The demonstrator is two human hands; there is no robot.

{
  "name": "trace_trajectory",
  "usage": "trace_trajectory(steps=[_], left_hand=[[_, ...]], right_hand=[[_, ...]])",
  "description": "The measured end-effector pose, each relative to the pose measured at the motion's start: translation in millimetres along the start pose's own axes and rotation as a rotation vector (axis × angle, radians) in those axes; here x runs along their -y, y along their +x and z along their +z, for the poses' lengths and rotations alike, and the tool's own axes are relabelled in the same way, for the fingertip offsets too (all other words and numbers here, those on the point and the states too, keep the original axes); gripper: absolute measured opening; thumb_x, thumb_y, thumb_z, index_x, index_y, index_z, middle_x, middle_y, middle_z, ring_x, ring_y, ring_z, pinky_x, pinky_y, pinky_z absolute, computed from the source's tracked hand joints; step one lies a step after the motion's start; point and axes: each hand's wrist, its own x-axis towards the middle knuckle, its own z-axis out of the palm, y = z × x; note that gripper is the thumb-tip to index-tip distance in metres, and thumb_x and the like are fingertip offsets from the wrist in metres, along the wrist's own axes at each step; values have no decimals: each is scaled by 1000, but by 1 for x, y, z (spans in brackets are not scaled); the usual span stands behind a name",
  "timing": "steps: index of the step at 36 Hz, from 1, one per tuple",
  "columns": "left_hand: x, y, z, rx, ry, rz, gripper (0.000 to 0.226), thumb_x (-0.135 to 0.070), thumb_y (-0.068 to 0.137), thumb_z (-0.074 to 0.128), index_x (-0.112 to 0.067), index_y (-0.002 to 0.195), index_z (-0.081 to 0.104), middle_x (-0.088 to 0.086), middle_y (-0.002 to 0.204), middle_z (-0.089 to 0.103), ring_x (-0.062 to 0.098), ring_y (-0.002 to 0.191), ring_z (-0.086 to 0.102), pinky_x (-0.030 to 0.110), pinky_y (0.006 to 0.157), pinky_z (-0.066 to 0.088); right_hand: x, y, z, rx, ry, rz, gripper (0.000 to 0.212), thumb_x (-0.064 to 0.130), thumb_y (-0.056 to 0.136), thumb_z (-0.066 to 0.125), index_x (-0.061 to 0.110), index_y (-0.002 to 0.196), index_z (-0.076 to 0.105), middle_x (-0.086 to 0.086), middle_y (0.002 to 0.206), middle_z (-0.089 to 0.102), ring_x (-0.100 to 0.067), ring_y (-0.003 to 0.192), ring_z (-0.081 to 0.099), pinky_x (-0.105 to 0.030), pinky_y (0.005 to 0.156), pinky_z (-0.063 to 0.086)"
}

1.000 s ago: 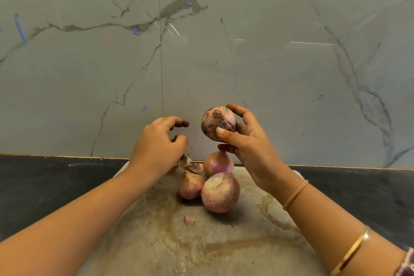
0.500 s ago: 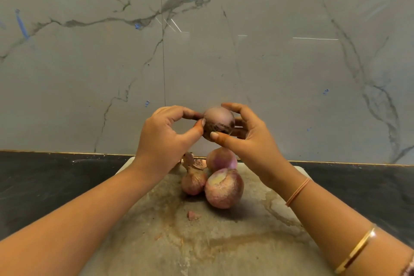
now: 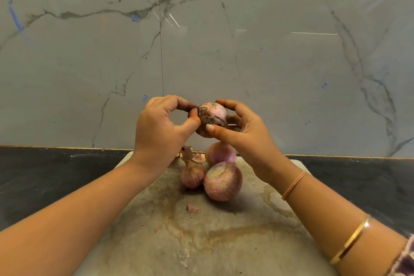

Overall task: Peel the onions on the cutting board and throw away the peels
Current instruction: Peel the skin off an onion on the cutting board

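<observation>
Peeling an onion (image 3: 214, 116) over the board (image 3: 224, 242).
Gripping it in the right hand (image 3: 244, 132), fingers curled round it, well above the board; pinching its left end with thumb and forefinger of the left hand (image 3: 159, 127). Below, leaving three onions (image 3: 223, 181) bunched and touching on the board, a peel scrap (image 3: 191, 207) near them, dark counter (image 3: 44, 175) underneath.
</observation>
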Motion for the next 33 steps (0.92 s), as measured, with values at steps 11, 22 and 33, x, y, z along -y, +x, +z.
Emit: trace_trajectory(steps=[11, 22, 33], left_hand=[[-2, 2, -3, 11, -186, -223, 21, -14, 88, 64, -33, 79, 64, -15, 82, 68, 8, 84, 63, 36, 87, 52], [15, 3, -2, 26, -28, -393, 7, -25, 87, 66, -26, 80, 64, -11, 80, 65, 16, 68, 59, 31, 60, 47], [23, 1, 0, 179, 94, -344, 22, -8, 87, 56, -28, 96, 57, -13, 101, 57, 12, 110, 50, 27, 81, 37]], right_hand=[[1, 1, -7, 74, 126, 73, 48, 2, 85, 64, 25, 125, 53, -12, 121, 60, -17, 100, 62, -16, 70, 51], [3, 2, -13, 70, 212, 106, 50, 6, 84, 67, 19, 129, 52, -4, 110, 66, -4, 88, 65, -8, 67, 47], [3, 4, -13, -53, 158, 171, 52, 42, 69, 59, 26, 118, 61, -1, 117, 67, -18, 108, 60, -31, 80, 33]])
